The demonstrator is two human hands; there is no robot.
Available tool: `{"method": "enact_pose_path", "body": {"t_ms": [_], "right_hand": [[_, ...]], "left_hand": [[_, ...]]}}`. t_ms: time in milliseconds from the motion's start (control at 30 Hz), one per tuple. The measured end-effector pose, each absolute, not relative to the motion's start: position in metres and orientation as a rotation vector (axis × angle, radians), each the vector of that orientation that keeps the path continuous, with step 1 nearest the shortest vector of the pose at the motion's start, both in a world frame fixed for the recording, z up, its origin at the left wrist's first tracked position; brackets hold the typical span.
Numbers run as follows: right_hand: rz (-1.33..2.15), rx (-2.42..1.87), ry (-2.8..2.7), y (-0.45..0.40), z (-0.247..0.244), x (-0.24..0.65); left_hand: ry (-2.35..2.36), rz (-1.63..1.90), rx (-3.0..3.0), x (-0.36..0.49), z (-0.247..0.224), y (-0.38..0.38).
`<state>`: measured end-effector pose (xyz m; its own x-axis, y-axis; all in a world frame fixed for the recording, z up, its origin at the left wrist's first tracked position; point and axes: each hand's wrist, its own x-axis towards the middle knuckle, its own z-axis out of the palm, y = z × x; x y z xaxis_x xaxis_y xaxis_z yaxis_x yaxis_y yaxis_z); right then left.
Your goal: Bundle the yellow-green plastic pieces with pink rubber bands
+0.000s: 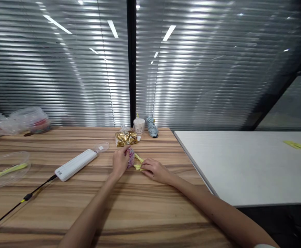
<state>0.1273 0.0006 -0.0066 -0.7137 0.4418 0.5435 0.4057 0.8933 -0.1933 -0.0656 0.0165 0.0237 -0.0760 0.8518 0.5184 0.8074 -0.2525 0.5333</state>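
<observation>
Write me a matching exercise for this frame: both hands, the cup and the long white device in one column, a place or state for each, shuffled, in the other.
1. Left hand
2. White cup
3. Right hand
4. Long white device

A. Joined to a black cable
B. Fingers at the yellow strip
C. Fingers on the pink-purple bundle
D. Between the gold packet and the blue bundle

Pairs: 1-C, 2-D, 3-B, 4-A
</observation>
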Motion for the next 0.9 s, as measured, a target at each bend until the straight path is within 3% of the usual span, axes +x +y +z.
{"method": "enact_pose_path", "body": {"t_ms": [900], "right_hand": [[0.078,-0.624,-2.455,0.0001,-0.0061,0.1274]], "left_hand": [[1.828,1.279,2.111,-0.0667,0.0213,0.0184]]}}
